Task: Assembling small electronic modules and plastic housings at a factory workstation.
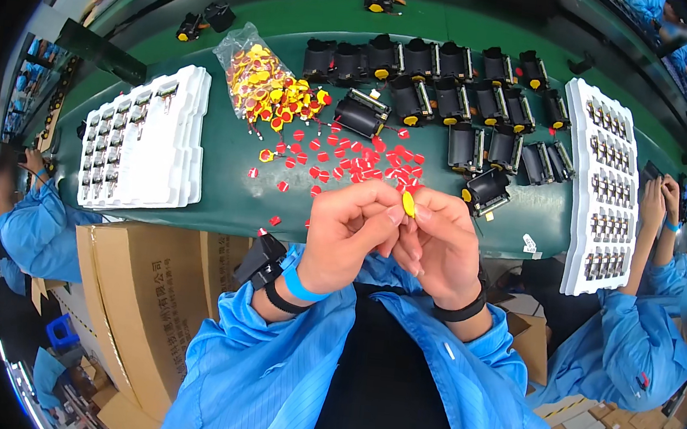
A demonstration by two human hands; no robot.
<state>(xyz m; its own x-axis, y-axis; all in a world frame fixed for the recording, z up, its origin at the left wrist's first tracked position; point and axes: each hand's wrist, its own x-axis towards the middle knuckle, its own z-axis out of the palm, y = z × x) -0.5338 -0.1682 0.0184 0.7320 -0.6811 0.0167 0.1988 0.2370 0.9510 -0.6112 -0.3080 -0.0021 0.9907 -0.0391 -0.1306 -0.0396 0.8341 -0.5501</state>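
Note:
Close in front of me, above the near edge of the green table, both hands meet at a small yellow disc [408,204]. My left hand [349,227] pinches one side of it between thumb and fingertips. The thumb and fingers of my right hand [450,243] close on its other side. The disc is seen almost edge-on, and the curled fingertips beneath it are partly hidden. Just beyond my hands lie scattered red round stickers [356,166]. A clear plastic bag [242,60] spills yellow and red discs [284,101] with short wires.
Rows of black plastic housings [454,101] fill the far right of the green table [221,194]. White trays of small metal parts stand left [174,173] and right [578,229]. A cardboard box [145,295] is below left. Co-workers in blue sit at both sides, one at right [628,349].

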